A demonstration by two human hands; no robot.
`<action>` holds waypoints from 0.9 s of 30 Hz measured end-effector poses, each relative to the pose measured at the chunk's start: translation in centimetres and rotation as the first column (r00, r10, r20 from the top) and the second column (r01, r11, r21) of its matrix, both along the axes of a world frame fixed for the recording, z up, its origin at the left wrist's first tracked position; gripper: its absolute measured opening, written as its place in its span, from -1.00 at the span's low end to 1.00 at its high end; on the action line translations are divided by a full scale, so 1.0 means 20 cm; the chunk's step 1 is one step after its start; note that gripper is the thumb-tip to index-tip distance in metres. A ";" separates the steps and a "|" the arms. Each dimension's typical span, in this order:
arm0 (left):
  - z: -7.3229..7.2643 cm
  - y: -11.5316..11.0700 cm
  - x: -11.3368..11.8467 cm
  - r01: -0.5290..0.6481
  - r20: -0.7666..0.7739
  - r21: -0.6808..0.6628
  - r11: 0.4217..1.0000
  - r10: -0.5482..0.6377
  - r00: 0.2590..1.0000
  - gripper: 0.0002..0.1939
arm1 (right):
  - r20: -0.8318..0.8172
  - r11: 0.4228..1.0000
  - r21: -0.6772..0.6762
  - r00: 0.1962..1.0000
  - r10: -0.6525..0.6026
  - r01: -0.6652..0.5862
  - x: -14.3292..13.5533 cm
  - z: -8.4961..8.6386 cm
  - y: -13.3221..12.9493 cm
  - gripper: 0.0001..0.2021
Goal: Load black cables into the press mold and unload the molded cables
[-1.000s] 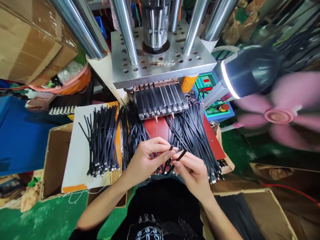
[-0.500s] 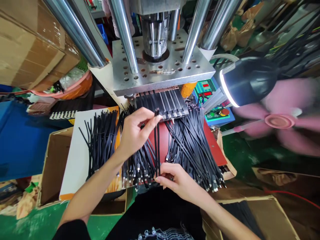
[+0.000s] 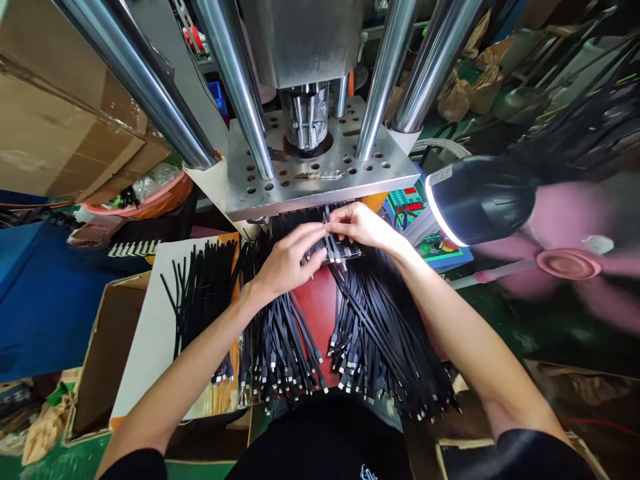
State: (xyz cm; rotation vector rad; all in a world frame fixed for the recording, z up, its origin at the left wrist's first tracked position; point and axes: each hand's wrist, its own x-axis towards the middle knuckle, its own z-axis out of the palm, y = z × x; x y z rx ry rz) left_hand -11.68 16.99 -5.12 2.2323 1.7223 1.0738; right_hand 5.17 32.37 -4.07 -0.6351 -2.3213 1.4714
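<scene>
Clearly, from the head camera, both hands are seen brought together at the mould (image 3: pixel 354 252), which is set close to the near edge of the press plate (image 3: pixel 360 190). A cable (image 3: pixel 335 248) is laid in the mould, running from far to near, between the two hands. By the left hand (image 3: pixel 290 261) the cable is approached from the left, with the thumb parted from the outstretched fingers. The right hand (image 3: pixel 363 227) is curled in from the right, its fingertips bunched at the cable; whether it is gripped cannot be told.

Nearer, the red board (image 3: pixel 315 300) is flanked by a left pile (image 3: pixel 287 340) and a right pile (image 3: pixel 390 327) of black cables, metal plugs pointed near. Farther left, a bundle (image 3: pixel 203 293) is spread on a white board (image 3: pixel 150 320). On the right, a lit lamp (image 3: pixel 480 200) is placed beside a pink fan (image 3: pixel 567 263), its blades blurred, and a control box (image 3: pixel 450 260) is partly covered by the lamp.
</scene>
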 end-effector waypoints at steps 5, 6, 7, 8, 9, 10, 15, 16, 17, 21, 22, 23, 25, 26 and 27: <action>0.02 -0.09 0.00 0.217 -0.412 -0.104 0.971 -0.241 0.879 -0.55 | -0.046 0.980 0.177 0.996 -0.080 0.087 -0.02 -0.05 0.02 -0.53; 0.02 -0.09 0.01 0.198 -0.437 -0.120 0.973 -0.231 0.869 -0.57 | -0.065 0.972 0.202 0.992 -0.104 0.115 -0.02 -0.06 0.02 -0.53; 0.02 -0.08 0.02 0.171 -0.451 -0.128 0.977 -0.211 0.867 -0.58 | -0.078 0.971 0.199 0.990 -0.117 0.130 -0.01 -0.06 0.02 -0.54; 0.02 -0.08 0.03 0.141 -0.458 -0.134 0.981 -0.187 0.869 -0.59 | -0.085 0.977 0.166 0.989 -0.120 0.133 -0.01 -0.07 0.02 -0.56; 0.02 -0.07 0.05 0.113 -0.460 -0.137 0.984 -0.165 0.873 -0.58 | -0.093 0.984 0.116 0.988 -0.121 0.132 -0.01 -0.08 0.02 -0.58; 0.02 -0.08 0.07 0.088 -0.462 -0.140 0.986 -0.143 0.875 -0.55 | -0.103 0.990 0.065 0.987 -0.120 0.127 -0.01 -0.09 0.03 -0.60; -0.01 -0.12 0.22 -0.091 -0.518 -0.152 0.984 -0.001 0.856 -0.41 | -0.096 0.965 0.111 0.969 -0.227 0.237 -0.02 -0.10 0.02 -0.77; -0.02 -0.12 0.24 -0.133 -0.536 -0.151 0.980 0.032 0.843 -0.43 | -0.091 0.941 0.176 0.956 -0.278 0.290 -0.01 -0.09 0.00 -0.80; -0.02 -0.13 0.27 -0.169 -0.553 -0.151 0.974 0.059 0.831 -0.43 | -0.095 0.909 0.256 0.944 -0.315 0.329 0.01 -0.09 -0.03 -0.82; -0.02 -0.12 0.32 -0.221 -0.557 -0.174 0.960 0.089 0.826 -0.35 | 0.033 0.763 0.620 0.965 -0.260 0.184 0.14 -0.07 -0.17 -0.60; -0.01 -0.10 0.31 -0.219 -0.543 -0.188 0.958 0.084 0.836 -0.32 | 0.110 0.724 0.680 0.960 -0.256 0.115 0.16 -0.07 -0.20 -0.54; 0.00 -0.08 0.30 -0.218 -0.527 -0.199 0.955 0.083 0.845 -0.30 | 0.182 0.690 0.721 0.944 -0.276 0.063 0.16 -0.07 -0.22 -0.51; 0.00 0.00 0.24 -0.235 -0.503 -0.210 0.949 0.101 0.858 -0.33 | 0.269 0.640 0.768 0.893 -0.360 0.027 0.13 -0.07 -0.22 -0.48; 0.01 0.04 0.21 -0.246 -0.495 -0.204 0.948 0.117 0.861 -0.35 | 0.291 0.627 0.779 0.870 -0.397 0.026 0.10 -0.07 -0.20 -0.48; 0.00 0.09 0.17 -0.253 -0.490 -0.194 0.948 0.130 0.862 -0.37 | 0.305 0.619 0.785 0.852 -0.426 0.029 0.05 -0.07 -0.18 -0.48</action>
